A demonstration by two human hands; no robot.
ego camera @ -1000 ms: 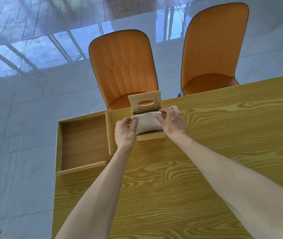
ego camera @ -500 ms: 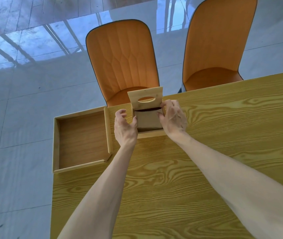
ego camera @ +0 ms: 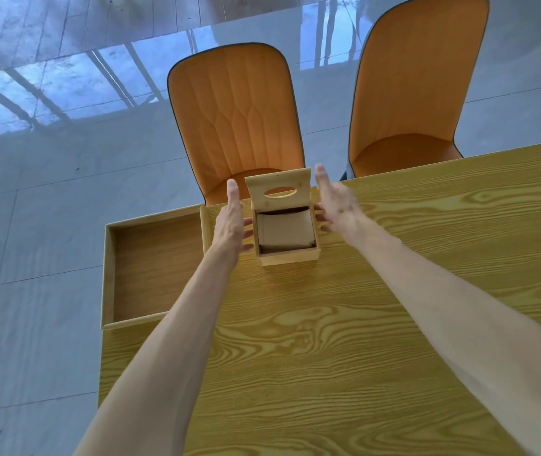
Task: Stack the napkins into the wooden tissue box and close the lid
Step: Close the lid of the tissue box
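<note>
I can't tell how many napkins (ego camera: 284, 229) sit in the box (ego camera: 287, 255), and my left hand (ego camera: 231, 222) hides part of the tray (ego camera: 108, 274). My hands are spread open, one on each side of the box, my right hand (ego camera: 336, 205) holding nothing. The lid (ego camera: 279, 192) stands up.

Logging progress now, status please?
Left hand, right hand open, flanking square wooden tissue box. Beige napkins inside. Slotted lid upright, unobstructed.
</note>
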